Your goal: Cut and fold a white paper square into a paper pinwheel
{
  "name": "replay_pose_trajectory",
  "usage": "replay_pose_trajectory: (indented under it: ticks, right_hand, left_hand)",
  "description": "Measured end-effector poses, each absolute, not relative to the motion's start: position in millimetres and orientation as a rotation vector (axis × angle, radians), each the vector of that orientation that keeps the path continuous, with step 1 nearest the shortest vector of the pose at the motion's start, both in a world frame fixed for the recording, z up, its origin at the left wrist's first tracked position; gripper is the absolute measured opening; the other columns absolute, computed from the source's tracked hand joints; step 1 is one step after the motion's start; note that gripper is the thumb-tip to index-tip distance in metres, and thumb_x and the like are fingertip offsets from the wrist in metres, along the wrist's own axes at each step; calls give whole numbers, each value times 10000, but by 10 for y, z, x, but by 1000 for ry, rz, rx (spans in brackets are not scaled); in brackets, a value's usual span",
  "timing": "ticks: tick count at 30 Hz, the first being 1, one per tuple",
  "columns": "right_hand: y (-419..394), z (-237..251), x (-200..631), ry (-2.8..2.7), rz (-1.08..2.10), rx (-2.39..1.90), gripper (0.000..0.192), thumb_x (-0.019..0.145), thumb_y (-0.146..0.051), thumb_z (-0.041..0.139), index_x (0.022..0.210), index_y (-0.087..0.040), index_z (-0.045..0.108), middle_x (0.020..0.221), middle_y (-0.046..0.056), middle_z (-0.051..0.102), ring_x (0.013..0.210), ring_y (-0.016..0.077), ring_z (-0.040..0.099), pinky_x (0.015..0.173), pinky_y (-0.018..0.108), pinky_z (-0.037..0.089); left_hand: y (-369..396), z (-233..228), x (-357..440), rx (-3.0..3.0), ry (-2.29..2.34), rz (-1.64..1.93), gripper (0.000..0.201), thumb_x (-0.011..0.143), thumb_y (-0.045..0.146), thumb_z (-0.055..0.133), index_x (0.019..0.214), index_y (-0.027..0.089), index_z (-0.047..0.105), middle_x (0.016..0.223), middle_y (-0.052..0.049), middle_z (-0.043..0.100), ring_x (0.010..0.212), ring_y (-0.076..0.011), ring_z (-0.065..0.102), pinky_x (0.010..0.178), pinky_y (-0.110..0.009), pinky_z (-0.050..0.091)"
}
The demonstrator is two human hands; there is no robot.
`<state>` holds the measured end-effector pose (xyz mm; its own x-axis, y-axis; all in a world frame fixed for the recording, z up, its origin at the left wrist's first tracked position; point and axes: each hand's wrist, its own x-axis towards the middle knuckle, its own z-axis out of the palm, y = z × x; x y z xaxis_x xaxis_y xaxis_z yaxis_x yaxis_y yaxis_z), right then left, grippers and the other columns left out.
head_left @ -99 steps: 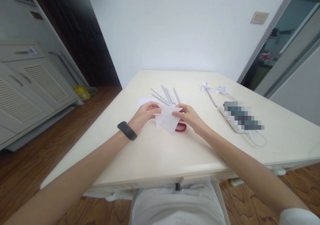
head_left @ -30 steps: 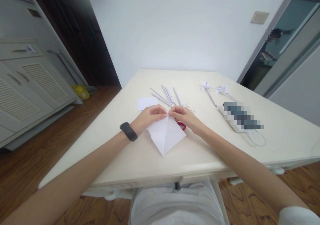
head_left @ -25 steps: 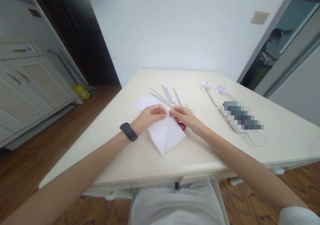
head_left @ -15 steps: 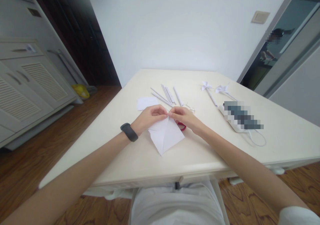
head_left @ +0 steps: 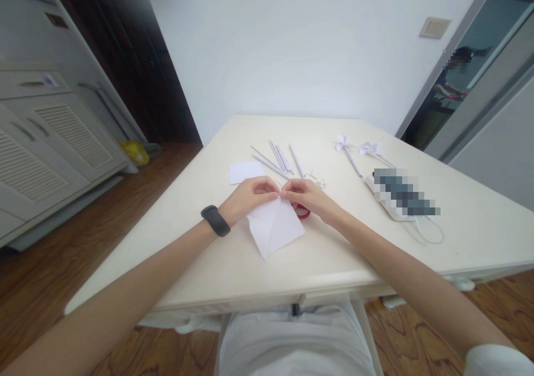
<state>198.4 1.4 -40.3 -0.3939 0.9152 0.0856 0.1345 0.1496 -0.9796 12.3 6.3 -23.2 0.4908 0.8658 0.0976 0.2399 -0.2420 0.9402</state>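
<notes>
A white sheet of paper (head_left: 275,230), creased down its middle and with a slit on its left side, hangs toward me from my fingertips. My left hand (head_left: 253,194) is closed, thumb and fingers pinching the paper's far corner. Right beside it, my right hand (head_left: 307,196) pinches the same corner, and the fingertips of both hands meet. Whether anything small is between the fingers is hidden. Under my right hand lie scissors, of which only a red handle (head_left: 303,212) shows.
Beyond my hands are several rolled paper sticks (head_left: 277,156), a paper stack (head_left: 245,172) and small white pieces (head_left: 319,182). To the right lie two paper pinwheels (head_left: 344,143) and a blurred-out device (head_left: 403,195) with a cable. A person (head_left: 454,75) is beyond the doorway.
The paper's near corner has swung slightly left. My two hands keep pinching it in almost the same place.
</notes>
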Motion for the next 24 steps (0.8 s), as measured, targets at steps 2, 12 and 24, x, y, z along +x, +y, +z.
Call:
replay_pose_trajectory:
  ticks: [2,12,24]
  right_hand:
    - [17,-403,1988,-1684,1314,-1029,235,726,-380,632,763,-152,587,619,-9,521,524,81,441,441,188,297]
    - [18,-413,1991,-1655,1349,-1028,237,727,-381,631,746,-149,581,597,-13,519,501,79,435,422,185,285]
    - [6,-383,1980,-1653,1319,-1025,211,730,-355,637,726,-149,592,622,-14,536,554,82,471,497,199,351]
  left_hand:
    - [61,-234,122,1751,944,790,157,752,307,597,823,167,584,811,-39,666,755,-178,621,605,-255,441]
    - [79,-271,117,1724,937,813,178,742,325,611,822,166,597,791,-33,670,721,-171,626,592,-256,444]
    - [72,-245,123,1716,948,799,185,737,329,615,822,166,594,797,-38,666,711,-169,616,568,-245,432]
